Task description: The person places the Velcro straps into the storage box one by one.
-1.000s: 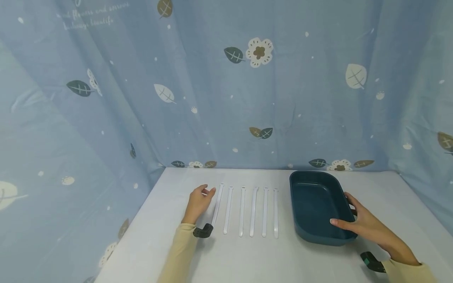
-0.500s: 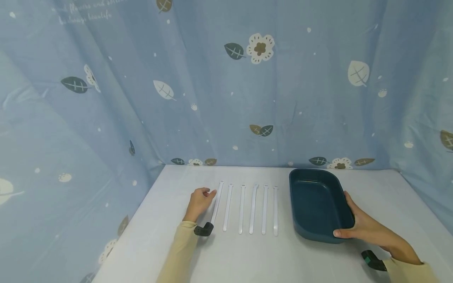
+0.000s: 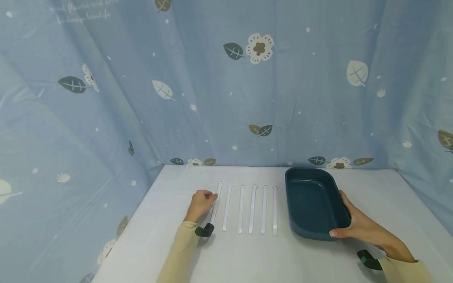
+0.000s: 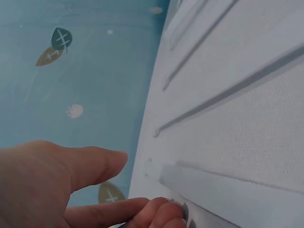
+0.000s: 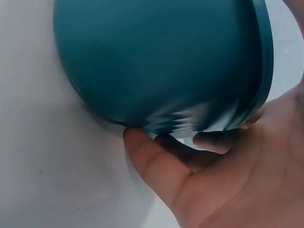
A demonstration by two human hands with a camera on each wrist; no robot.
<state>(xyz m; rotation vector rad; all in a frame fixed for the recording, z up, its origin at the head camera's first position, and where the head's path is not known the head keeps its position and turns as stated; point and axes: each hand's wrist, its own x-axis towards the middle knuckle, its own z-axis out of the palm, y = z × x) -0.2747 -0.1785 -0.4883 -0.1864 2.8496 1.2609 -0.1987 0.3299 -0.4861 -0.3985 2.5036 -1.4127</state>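
Note:
Several slim white strips (image 3: 240, 208), each with a small wider head at its far end, lie side by side on the white table. My left hand (image 3: 201, 204) is at the leftmost strip (image 3: 214, 214), its thumb over that strip in the head view. In the left wrist view the curled fingertips (image 4: 159, 211) come right up to the edge of this strip (image 4: 228, 194), with the thumb apart from them. My right hand (image 3: 361, 224) grips a deep dark-blue rectangular dish (image 3: 315, 208) at its near right corner, thumb over the rim and fingers along the outer wall.
A blue curtain (image 3: 212, 90) with leaves and flowers hangs behind the table (image 3: 262, 259) and along its left side. Black wrist cameras (image 3: 204, 230) sit below both hands, the left one close to the leftmost strip.
The dish has shifted a little to the left with my right hand, which has closed more snugly on its wall. My left fingers and thumb have drawn closer to the leftmost strip.

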